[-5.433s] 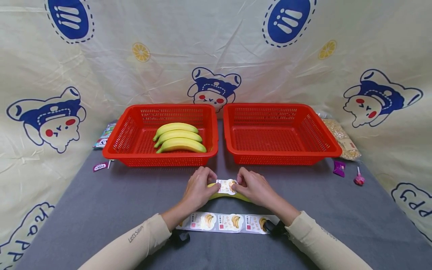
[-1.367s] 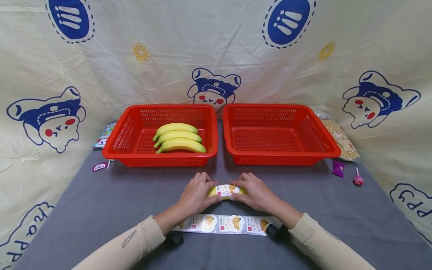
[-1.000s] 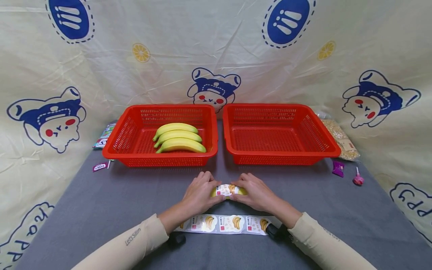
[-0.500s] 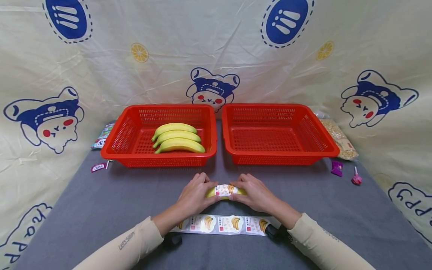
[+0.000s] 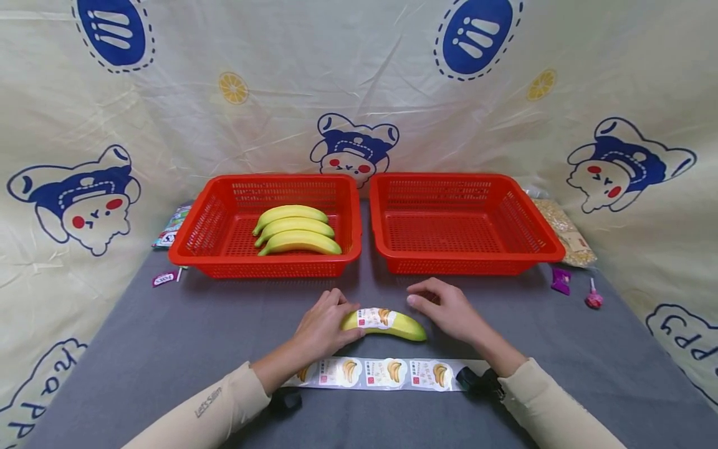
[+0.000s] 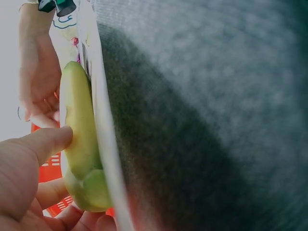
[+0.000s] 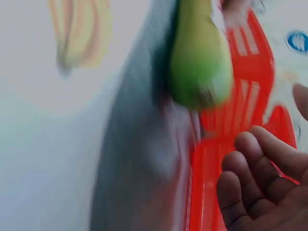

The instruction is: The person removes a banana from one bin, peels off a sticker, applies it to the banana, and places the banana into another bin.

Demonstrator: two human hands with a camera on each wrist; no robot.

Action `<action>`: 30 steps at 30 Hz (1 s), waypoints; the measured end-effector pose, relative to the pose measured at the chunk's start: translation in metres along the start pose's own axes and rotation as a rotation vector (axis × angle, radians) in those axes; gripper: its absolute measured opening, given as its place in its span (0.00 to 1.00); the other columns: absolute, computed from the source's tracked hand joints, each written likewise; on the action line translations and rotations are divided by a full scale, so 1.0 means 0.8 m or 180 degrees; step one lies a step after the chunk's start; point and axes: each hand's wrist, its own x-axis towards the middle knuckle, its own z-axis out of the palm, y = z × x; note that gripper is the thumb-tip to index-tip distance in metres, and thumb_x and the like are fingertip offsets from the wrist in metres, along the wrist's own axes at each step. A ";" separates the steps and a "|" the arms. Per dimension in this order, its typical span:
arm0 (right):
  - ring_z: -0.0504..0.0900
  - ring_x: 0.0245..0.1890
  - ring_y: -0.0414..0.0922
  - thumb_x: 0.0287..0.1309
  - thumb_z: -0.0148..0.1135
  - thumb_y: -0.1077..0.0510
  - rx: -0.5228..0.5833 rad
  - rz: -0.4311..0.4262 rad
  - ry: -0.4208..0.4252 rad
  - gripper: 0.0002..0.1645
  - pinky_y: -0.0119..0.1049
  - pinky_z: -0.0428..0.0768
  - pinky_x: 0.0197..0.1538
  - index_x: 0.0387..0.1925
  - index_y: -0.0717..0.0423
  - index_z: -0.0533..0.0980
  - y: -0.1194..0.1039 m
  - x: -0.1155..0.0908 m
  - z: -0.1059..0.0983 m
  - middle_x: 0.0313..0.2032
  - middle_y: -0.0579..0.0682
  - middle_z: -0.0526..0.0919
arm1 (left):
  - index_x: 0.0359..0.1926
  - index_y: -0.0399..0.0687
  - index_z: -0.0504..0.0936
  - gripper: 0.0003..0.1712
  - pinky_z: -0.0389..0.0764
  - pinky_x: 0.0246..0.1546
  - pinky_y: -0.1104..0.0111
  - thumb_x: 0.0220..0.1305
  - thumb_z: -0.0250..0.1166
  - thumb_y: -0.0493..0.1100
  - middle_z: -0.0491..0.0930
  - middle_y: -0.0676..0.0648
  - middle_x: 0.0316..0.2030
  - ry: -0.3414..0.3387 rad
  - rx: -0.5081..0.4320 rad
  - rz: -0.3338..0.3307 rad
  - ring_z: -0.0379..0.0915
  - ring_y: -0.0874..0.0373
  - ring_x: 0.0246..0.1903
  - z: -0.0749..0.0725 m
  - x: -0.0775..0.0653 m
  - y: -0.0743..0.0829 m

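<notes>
Label strip (image 7: pixel 43 130) blurred in right wrist view, packet (image 5: pixel 171 229) partly behind left basket (image 5: pixel 263 257)

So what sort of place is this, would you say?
Probably a makeshift labelling station: a strip of banana stickers lies on the gray table, the left hand holds a stickered banana, and a printed sheet hangs behind.

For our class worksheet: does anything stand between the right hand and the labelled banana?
Nothing visible does: in the head view, only grey cloth shows between the right hand and the labelled banana. The left hand grips its other end, and the sticker strip lies outside that gap.
</notes>
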 end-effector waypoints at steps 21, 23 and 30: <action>0.82 0.24 0.38 0.63 0.55 0.44 0.2907 0.0972 0.1101 0.22 0.31 0.81 0.35 0.38 0.60 0.80 0.062 -0.006 -0.080 0.25 0.44 0.86 | 0.57 0.52 0.77 0.32 0.66 0.38 0.69 0.49 0.70 0.52 0.73 0.50 0.42 -0.0310 -0.0470 -0.0321 0.64 0.59 0.40 -0.004 -0.008 -0.005; 0.83 0.23 0.39 0.62 0.55 0.45 0.3058 0.0939 0.1125 0.21 0.31 0.81 0.34 0.37 0.59 0.81 0.065 -0.005 -0.081 0.25 0.45 0.86 | 0.57 0.52 0.77 0.32 0.66 0.38 0.69 0.49 0.70 0.51 0.74 0.50 0.42 -0.0306 -0.0563 -0.0317 0.64 0.59 0.40 -0.004 -0.010 -0.007; 0.83 0.22 0.41 0.62 0.56 0.48 0.3434 0.0776 0.1196 0.17 0.33 0.82 0.33 0.34 0.58 0.81 0.074 -0.004 -0.087 0.24 0.48 0.86 | 0.58 0.52 0.76 0.31 0.66 0.42 0.65 0.50 0.70 0.47 0.76 0.51 0.44 -0.0324 -0.0823 -0.0337 0.64 0.59 0.42 -0.002 -0.015 -0.014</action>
